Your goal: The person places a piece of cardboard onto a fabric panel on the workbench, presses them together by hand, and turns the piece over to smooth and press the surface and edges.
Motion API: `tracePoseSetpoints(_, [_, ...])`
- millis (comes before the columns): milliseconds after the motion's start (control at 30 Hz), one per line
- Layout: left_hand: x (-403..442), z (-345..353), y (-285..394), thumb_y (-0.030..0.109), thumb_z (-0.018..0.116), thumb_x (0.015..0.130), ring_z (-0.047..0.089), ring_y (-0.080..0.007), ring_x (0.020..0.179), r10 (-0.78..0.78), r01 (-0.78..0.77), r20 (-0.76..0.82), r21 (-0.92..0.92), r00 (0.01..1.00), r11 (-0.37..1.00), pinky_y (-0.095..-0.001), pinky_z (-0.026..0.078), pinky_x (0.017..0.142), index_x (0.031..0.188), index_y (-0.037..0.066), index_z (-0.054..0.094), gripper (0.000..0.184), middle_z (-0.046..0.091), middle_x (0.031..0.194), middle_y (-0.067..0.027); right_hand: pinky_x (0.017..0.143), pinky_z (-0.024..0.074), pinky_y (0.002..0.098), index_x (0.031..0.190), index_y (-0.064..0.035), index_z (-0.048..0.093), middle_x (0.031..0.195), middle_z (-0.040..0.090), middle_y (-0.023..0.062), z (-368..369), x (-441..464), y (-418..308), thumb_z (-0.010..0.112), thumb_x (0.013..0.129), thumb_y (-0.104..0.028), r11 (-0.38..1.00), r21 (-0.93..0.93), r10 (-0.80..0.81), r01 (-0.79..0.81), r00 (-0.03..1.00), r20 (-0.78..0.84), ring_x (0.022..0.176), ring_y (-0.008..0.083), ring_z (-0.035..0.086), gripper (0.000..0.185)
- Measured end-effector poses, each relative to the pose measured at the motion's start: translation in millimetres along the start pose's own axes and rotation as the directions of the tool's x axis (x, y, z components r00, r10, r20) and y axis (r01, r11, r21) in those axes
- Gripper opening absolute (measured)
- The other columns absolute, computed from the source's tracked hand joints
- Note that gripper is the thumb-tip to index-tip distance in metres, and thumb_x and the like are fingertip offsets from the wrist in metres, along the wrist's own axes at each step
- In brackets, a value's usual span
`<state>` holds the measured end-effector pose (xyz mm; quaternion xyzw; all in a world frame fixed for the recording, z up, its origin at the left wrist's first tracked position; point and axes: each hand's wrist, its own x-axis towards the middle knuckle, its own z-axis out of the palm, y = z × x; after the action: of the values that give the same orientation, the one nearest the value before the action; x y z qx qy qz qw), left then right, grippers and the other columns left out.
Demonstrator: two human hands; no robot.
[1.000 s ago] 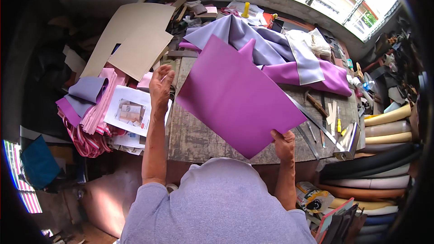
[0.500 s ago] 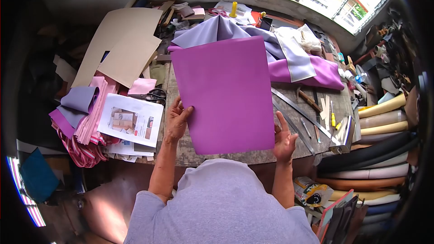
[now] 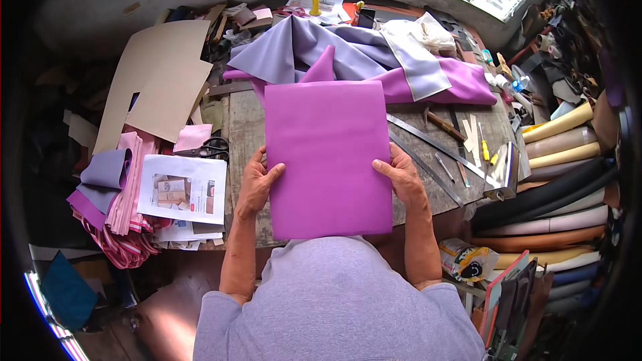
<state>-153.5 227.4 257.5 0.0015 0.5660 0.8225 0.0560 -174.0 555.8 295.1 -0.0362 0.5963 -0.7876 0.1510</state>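
A rectangular purple sheet (image 3: 328,160), smooth like leather or vinyl, is held up in front of me over the near edge of the workbench. My left hand (image 3: 257,177) grips its left side, thumb on the face and fingers behind. On the opposite side my right hand (image 3: 404,177) pinches the edge in the same way, thumb in front. Behind the sheet lies a draped lavender and purple material (image 3: 348,50), with a pale-edged lavender strip (image 3: 418,70) across it.
Scissors (image 3: 212,149) and a printed paper (image 3: 182,188) lie to the left, near large beige boards (image 3: 157,67). Metal rulers (image 3: 435,148), a hammer (image 3: 445,124) and a yellow screwdriver (image 3: 484,150) are on the right. Rolls of material (image 3: 555,180) fill a stack beyond the bench (image 3: 251,134).
My right hand, earlier apart with fingers spread, has closed on the sheet's right edge. The sheet has come lower and straighter. The whole view has shifted slightly.
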Motion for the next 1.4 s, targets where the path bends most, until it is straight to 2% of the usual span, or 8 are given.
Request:
tracePoseSetpoints(233, [7, 4, -4, 0.009, 0.061, 0.1, 0.07, -0.012, 0.073, -0.045, 0.041, -0.055, -0.067, 0.997, 0.997, -0.0211, 0.057, 0.057, 0.134, -0.004, 0.044, 0.04, 0.072, 0.095, -0.0137, 0.076, 0.0586, 0.0248, 0.127, 0.0019, 0.057, 0.105, 0.071, 0.0093, -9, 2, 10, 0.067, 0.096, -0.008, 0.996, 0.087, 0.026, -0.021, 0.998, -0.049, 0.087, 0.0105, 0.069, 0.034])
tracePoseSetpoints(367, [7, -1, -7, 0.012, 0.06, 0.101, 0.069, -0.0104, 0.073, -0.058, 0.054, -0.047, -0.083, 0.997, 0.995, -0.0202, 0.056, 0.058, 0.129, -0.003, 0.048, 0.034, 0.072, 0.095, -0.0121, 0.072, 0.0585, 0.0232, 0.126, 0.0022, 0.058, 0.103, 0.071, 0.0089, -6, 3, 9, 0.064, 0.098, -0.009, 0.989, 0.144, 0.048, -0.037, 0.996, -0.077, 0.083, 0.01, 0.069, 0.03])
tracePoseSetpoints(633, [13, 3, 0, 0.019, 0.068, 0.098, 0.068, -0.0094, 0.082, -0.018, 0.005, -0.133, -0.098, 0.991, 0.995, -0.0209, 0.057, 0.068, 0.114, -0.002, 0.062, 0.028, 0.071, 0.098, -0.009, 0.067, 0.0568, 0.0211, 0.118, 0.0041, 0.062, 0.097, 0.071, 0.0078, -9, 7, 21, 0.065, 0.099, -0.015, 0.998, 0.063, 0.002, 0.007, 0.99, -0.138, 0.078, 0.0086, 0.068, 0.027])
tracePoseSetpoints(867, [21, 2, 2, 0.012, 0.064, 0.099, 0.07, -0.0128, 0.082, -0.086, 0.062, -0.137, -0.171, 0.987, 0.983, -0.0247, 0.061, 0.071, 0.114, -0.003, 0.061, 0.022, 0.071, 0.099, -0.0112, 0.067, 0.0564, 0.0208, 0.115, 0.0049, 0.063, 0.097, 0.07, 0.0071, 1, 11, 16, 0.066, 0.099, -0.015, 0.999, 0.052, 0.021, -0.013, 0.986, -0.168, 0.077, 0.0079, 0.067, 0.026])
tracePoseSetpoints(1067, [25, -4, -10, 0.01, 0.061, 0.1, 0.071, -0.0129, 0.082, -0.056, 0.021, -0.147, -0.232, 0.988, 0.972, -0.0245, 0.061, 0.069, 0.111, -0.002, 0.061, 0.017, 0.071, 0.098, -0.0116, 0.066, 0.0557, 0.0206, 0.115, 0.0049, 0.062, 0.095, 0.07, 0.0065, 2, 14, 20, 0.066, 0.098, -0.016, 1.0, 0.019, 0.021, -0.018, 0.986, -0.168, 0.076, 0.0074, 0.066, 0.027])
tracePoseSetpoints(1167, [25, -10, -20, 0.011, 0.062, 0.1, 0.071, -0.0133, 0.083, -0.062, 0.037, -0.16, -0.155, 0.985, 0.987, -0.0253, 0.06, 0.072, 0.112, -0.001, 0.061, 0.018, 0.072, 0.1, -0.0108, 0.063, 0.054, 0.0196, 0.115, 0.0047, 0.063, 0.092, 0.07, 0.0053, -3, 20, 31, 0.067, 0.098, -0.017, 0.999, -0.021, 0.027, -0.031, 0.985, -0.168, 0.074, 0.0064, 0.065, 0.027])
tracePoseSetpoints(1267, [19, -12, -35, 0.012, 0.062, 0.1, 0.068, -0.0103, 0.076, -0.069, 0.047, -0.254, -0.093, 0.965, 0.995, -0.0235, 0.058, 0.064, 0.109, -0.002, 0.061, 0.017, 0.07, 0.094, -0.0086, 0.062, 0.0525, 0.0193, 0.114, 0.0046, 0.063, 0.09, 0.069, 0.0043, -5, 29, 50, 0.067, 0.097, -0.016, 0.991, -0.122, 0.035, -0.06, 0.98, -0.197, 0.072, 0.0055, 0.064, 0.027])
tracePoseSetpoints(1400, [2, -35, -91, 0.013, 0.063, 0.1, 0.065, -0.0088, 0.073, -0.155, 0.146, -0.353, -0.053, 0.923, 0.988, -0.0239, 0.054, 0.061, 0.107, -0.002, 0.062, 0.017, 0.069, 0.092, -0.0061, 0.062, 0.0524, 0.0203, 0.115, 0.0052, 0.062, 0.088, 0.069, 0.0035, -8, 31, 96, 0.066, 0.097, -0.015, 0.969, -0.167, 0.148, -0.181, 0.97, -0.192, 0.072, 0.0058, 0.063, 0.027])
